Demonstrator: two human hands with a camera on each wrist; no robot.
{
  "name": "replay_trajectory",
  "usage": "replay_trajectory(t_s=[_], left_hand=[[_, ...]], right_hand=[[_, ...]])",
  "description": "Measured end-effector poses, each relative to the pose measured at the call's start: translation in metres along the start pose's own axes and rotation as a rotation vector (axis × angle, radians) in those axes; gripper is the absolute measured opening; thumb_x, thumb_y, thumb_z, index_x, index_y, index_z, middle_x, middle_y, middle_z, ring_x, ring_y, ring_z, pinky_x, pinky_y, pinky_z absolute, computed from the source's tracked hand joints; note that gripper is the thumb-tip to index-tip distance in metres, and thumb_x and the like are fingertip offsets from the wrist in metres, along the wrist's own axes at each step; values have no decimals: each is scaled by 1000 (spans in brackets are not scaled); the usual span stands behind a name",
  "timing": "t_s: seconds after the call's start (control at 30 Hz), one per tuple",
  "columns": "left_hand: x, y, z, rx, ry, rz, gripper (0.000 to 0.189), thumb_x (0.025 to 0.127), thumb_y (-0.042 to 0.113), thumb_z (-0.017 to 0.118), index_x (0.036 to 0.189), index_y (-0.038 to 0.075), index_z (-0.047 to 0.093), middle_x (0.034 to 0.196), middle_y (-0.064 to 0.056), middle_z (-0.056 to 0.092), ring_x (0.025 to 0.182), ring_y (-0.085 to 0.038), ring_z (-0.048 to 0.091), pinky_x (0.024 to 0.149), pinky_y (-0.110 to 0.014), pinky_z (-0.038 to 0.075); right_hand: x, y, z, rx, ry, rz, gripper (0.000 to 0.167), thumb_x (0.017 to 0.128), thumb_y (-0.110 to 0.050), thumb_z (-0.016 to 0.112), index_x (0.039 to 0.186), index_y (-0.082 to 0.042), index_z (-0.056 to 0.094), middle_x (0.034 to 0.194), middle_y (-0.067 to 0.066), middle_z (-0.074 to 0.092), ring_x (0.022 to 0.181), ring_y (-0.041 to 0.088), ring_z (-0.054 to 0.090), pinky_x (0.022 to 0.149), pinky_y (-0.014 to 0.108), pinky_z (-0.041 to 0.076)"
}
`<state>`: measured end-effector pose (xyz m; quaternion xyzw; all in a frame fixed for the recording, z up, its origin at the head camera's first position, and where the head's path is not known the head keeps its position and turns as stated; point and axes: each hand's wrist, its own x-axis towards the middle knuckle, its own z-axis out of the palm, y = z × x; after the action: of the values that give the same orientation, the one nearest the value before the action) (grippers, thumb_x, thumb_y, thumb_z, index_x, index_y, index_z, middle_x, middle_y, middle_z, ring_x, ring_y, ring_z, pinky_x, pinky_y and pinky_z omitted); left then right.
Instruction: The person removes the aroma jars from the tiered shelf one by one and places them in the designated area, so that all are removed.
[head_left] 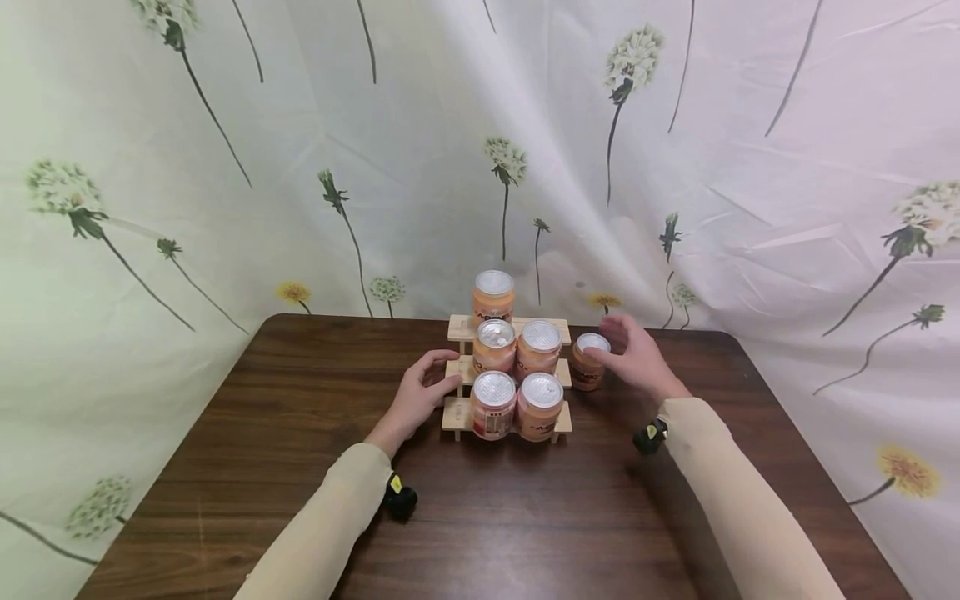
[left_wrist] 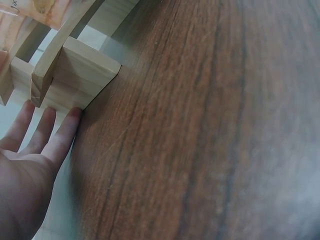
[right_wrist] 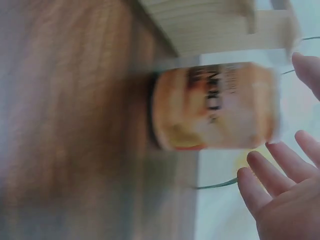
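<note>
1. Jars: six counted, all upright, each with an orange label and a silver lid. Five stand on the wooden three-tier rack (head_left: 455, 414); one is off it.
2. Top tier: one jar, the top jar (head_left: 493, 302), left of the middle of its board.
3. Middle tier: two, the middle left jar (head_left: 495, 358) and the middle right jar (head_left: 537, 360), side by side.
4. Bottom tier: two, the bottom left jar (head_left: 494, 418) and the bottom right jar (head_left: 539, 422), side by side.
5. Loose jar (head_left: 587, 375): one, on the table (head_left: 487, 533), just right of the rack.
6. Writing: dark capitals on the top, bottom right and loose jars (the right wrist view blurs them; no full word confirmed). The bottom left jar shows a red and white panel, its print too small to read.
7. Left hand (head_left: 420, 393): fingers extended and spread, fingertips at the rack's left end support.
8. Right hand (head_left: 637, 360): fingers parted, thumb apart, about the loose jar's lid; contact cannot be determined.
9. Backdrop (head_left: 420, 167): one pale cloth, dandelion print.
</note>
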<state>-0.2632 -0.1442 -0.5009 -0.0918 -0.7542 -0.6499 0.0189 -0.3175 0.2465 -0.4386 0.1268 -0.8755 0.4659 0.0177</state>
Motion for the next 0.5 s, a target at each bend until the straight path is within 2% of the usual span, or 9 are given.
replay_trajectory(t_s=[0.17, 0.33, 0.5], left_hand=[[2, 0, 0, 10, -7, 12, 38, 102, 19, 72, 138, 12, 62, 135, -15, 57, 118, -33, 62, 85, -35, 57], [2, 0, 0, 6, 4, 6, 38, 101, 20, 73, 137, 14, 63, 135, -14, 58, 117, -34, 62, 85, -38, 57], [1, -1, -1, 20, 4, 10, 39, 101, 21, 74, 138, 13, 63, 140, -15, 58, 125, -35, 59, 95, -44, 53]], right_hand=[[10, -22, -7, 3, 18, -63, 76, 95, -37, 80, 152, -3, 42, 154, 21, 51, 143, 40, 48, 118, 56, 38], [20, -54, -5, 47, -2, -111, 71, 96, -33, 80, 151, -7, 44, 155, 17, 52, 146, 36, 46, 120, 55, 36], [26, -86, 3, 56, -47, -152, 73, 96, -32, 79, 153, -6, 43, 155, 18, 52, 145, 36, 48, 119, 55, 36]])
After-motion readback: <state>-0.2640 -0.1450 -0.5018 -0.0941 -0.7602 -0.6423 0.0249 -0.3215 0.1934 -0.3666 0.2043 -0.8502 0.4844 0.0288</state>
